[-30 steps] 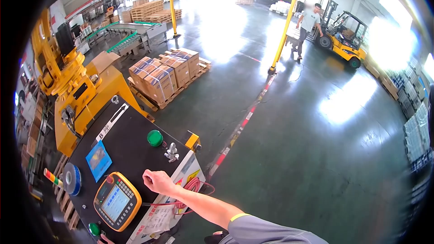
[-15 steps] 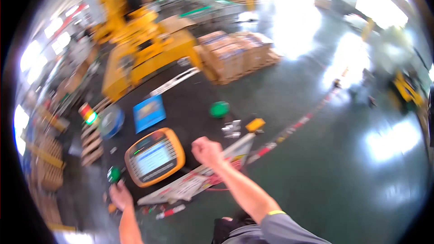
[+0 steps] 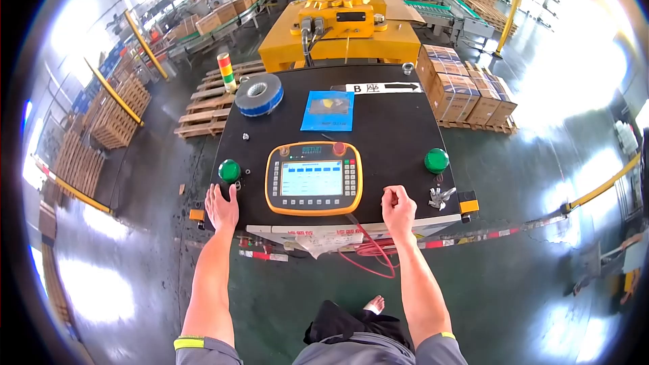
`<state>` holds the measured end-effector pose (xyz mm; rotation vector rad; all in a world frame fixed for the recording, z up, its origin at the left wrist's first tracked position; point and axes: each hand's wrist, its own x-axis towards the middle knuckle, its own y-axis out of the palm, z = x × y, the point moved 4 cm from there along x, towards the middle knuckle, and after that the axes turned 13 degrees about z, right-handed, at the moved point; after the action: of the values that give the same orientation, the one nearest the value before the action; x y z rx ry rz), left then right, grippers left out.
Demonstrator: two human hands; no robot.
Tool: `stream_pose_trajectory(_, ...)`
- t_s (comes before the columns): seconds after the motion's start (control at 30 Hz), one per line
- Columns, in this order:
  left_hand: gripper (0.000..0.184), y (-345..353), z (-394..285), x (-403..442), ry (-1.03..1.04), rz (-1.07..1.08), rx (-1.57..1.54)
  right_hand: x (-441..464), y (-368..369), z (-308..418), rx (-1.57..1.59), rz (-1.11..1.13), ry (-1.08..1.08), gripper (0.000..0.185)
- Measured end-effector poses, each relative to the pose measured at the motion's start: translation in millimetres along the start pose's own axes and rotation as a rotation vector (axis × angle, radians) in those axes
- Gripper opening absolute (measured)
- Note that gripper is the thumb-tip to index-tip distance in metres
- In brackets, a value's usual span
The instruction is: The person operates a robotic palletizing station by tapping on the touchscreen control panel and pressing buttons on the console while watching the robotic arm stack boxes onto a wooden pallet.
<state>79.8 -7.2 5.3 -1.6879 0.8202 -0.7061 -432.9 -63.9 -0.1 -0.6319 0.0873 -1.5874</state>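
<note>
A black cabinet top [image 3: 385,142] lies before me, with an orange-rimmed teach pendant [image 3: 313,179] flat on it, screen lit. My left hand [image 3: 222,207] rests at the cabinet's left edge, fingers apart and holding nothing, just below a green button [image 3: 229,171]. Right of the pendant, my right hand [image 3: 399,209] is on the cabinet top with its fingers curled; whether anything is inside them is hidden. A second green button [image 3: 437,160] and some metal pieces [image 3: 441,198] are to its right. Behind the pendant lie a blue packet [image 3: 328,111] and a tape roll [image 3: 259,94].
Beyond the cabinet stands a yellow robot arm [image 3: 338,0]. Boxes [image 3: 456,94] sit on a pallet at the right. A signal light [image 3: 226,72] and wooden pallets [image 3: 205,111] are at the left. Red cable [image 3: 370,249] hangs at the front. A person's arm [image 3: 632,242] shows far right.
The view has swung left and down onto the cabinet. My left hand has come fully into view beside the left green button. My right hand stays curled right of the pendant.
</note>
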Motion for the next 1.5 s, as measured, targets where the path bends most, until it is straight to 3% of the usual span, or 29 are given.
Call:
stream_pose_trajectory(0.17, 0.072, -2.9, -1.0, -0.5, 0.027, -0.033, 0.036, 0.8, -0.6, 7.5, -0.025, -0.079, -0.085, 0.003)
stream_pose_trajectory(0.3, 0.075, 4.5, 4.2, 4.8, -0.005, -0.001, 0.039, -0.5, -0.8, 2.1, 0.025, -0.043, -0.014, 0.003)
stream_pose_trajectory(1.5, 0.077, 3.7, 3.4, 4.8, -0.040, 0.046, 0.064, -0.3, -5.1, 7.6, -0.002, -0.028, -0.028, 0.008)
